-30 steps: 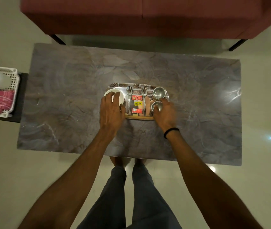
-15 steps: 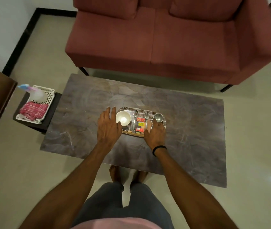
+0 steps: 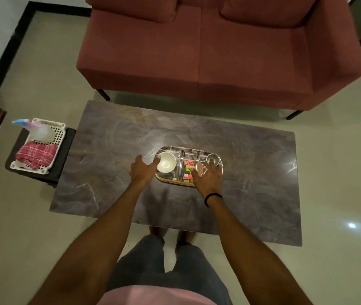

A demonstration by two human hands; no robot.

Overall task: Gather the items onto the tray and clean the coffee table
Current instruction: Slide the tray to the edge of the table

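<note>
- I see my left hand hanging over the coffee table, fingers spread loose and nothing in them.
- Just past the fingertips of that hand, to their right, sits the white bowl; one fingertip is at its rim, though I cannot tell whether it touches.
- The bowl stands upright at the left end of the tray, which lies flat on the table.
- My right hand is over the right end of the tray, fingers spread and slack, closed on nothing.
- A steel cup stands just beyond the fingertips of my right hand; one finger reaches to its rim.
- Between my two hands, on the tray, lie two spoons with their bowls pointing away from me, and some red packets close to my right thumb.
- A black band circles my right wrist.
- Well to the left of my left hand, off the table's end, a white basket rests on a low dark stand; it holds a red checked cloth and a spray bottle, which is blurred.
- Far beyond both sets of fingers, across the table, stands a red sofa.
</note>
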